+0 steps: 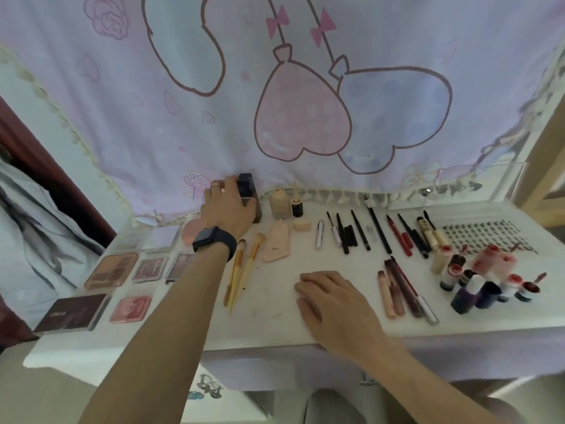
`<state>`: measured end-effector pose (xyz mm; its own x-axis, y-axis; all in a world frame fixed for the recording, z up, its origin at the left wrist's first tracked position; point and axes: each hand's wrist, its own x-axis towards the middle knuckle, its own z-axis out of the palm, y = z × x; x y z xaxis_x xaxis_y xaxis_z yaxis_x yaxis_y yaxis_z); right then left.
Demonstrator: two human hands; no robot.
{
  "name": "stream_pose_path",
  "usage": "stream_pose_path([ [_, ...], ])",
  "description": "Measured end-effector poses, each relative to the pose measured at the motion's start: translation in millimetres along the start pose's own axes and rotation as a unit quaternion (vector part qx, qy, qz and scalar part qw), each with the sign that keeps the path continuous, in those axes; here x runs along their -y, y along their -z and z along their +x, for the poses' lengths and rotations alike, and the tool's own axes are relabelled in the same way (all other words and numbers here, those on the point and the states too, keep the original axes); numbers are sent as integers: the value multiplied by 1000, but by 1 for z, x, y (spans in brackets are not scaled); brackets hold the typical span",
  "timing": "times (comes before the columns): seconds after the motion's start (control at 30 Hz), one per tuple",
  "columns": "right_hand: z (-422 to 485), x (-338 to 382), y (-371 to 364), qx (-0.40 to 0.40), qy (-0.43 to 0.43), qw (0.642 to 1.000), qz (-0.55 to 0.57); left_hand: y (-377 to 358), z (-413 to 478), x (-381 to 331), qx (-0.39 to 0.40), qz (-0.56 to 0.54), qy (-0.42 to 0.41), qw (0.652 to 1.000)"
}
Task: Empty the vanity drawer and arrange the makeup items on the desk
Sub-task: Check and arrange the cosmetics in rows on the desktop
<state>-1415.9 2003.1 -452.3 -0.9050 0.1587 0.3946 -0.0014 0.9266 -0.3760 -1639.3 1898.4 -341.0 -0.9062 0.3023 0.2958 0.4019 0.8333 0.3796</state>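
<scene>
My left hand reaches to the back of the white desk and grips a dark boxy bottle that stands upright against the curtain. My right hand rests flat on the desk near the front, fingers straight, holding nothing. Makeup lies in rows: palettes at the left, two yellow-handled brushes by my left forearm, a beige foundation bottle beside the dark bottle, pencils and liners in the middle, lip sticks and small bottles at the right.
A pink-and-lilac curtain hangs behind the desk. A lash tray lies at the back right under a clear acrylic stand. A drawer front with a handle sits below the desk's edge. A dark palette lies at the front left corner.
</scene>
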Motion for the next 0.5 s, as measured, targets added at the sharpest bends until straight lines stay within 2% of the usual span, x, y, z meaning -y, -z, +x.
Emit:
stream_pose_path([
  [0.17,0,2,-2,-19,-1,1000,-5,-5,15,-3,-32,0,7,999],
  [0.37,0,0,-4,-25,0,1000,-12,-14,24,-4,-16,38,-27,999],
  [0.5,-1,-1,-6,-34,-3,999,-4,-20,23,-7,-32,-12,-16,999],
])
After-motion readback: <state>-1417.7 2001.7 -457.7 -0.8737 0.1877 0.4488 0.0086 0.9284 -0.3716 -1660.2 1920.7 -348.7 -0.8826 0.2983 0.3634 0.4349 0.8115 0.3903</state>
